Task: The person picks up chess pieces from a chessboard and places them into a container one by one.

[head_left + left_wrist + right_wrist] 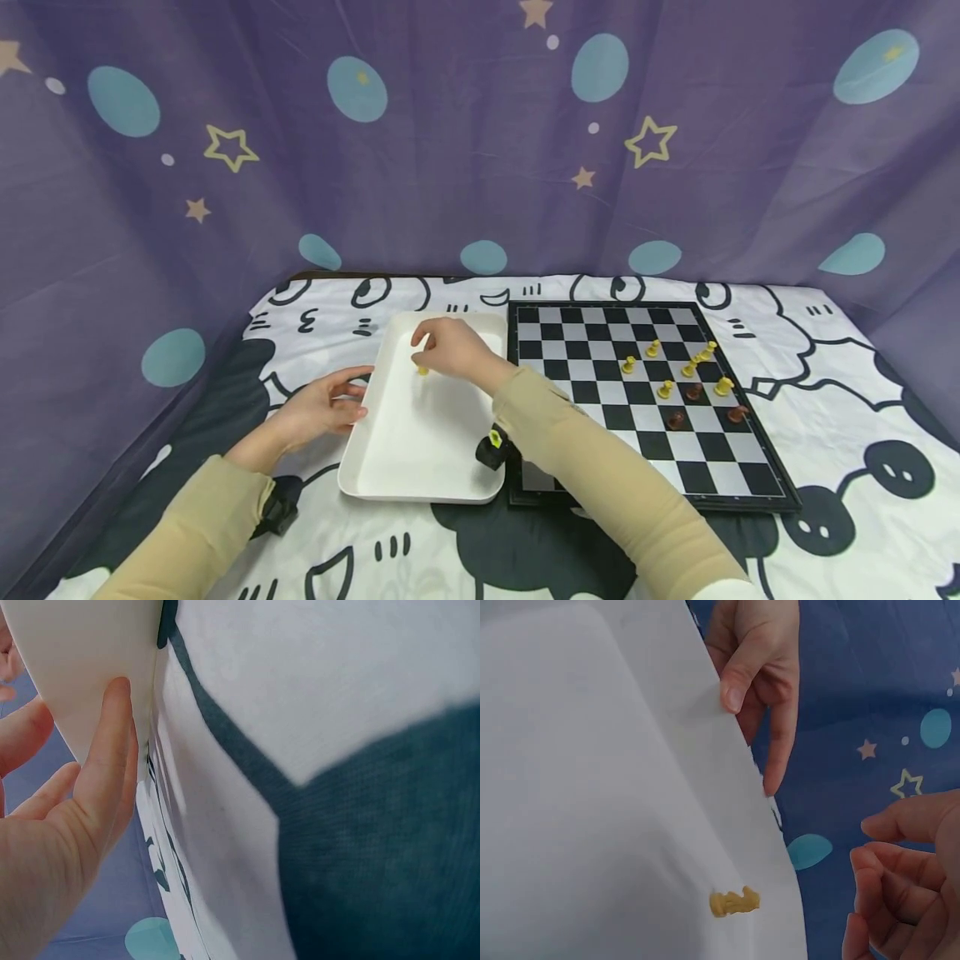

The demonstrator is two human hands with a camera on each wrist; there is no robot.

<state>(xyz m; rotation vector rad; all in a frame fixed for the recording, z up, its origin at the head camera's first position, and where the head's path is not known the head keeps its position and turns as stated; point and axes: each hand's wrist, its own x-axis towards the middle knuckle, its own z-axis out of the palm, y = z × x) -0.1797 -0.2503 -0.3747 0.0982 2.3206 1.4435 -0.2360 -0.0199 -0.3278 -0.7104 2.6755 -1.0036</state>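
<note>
A small yellow chess piece [733, 901] shows against the white tray [420, 450], near its far end wall. My right hand [447, 348] hovers over the tray, just above the piece [423, 371]. In the right wrist view, the loosely bent fingers [866, 889] are apart from it, with a gap between thumb and index fingertip. My left hand [318, 407] is at the tray's left side. Its thumb [735, 694] rests at the rim, while a straight finger [114, 712] lies against the outer wall.
Right of the tray lies a black-and-white chessboard [600, 333] with a raised black border. Several yellow pieces [666, 389] and three brown pieces [677, 420] stand or lie on its right half. My right forearm [600, 458] crosses the board's near left corner. A purple curtain [450, 183] hangs behind.
</note>
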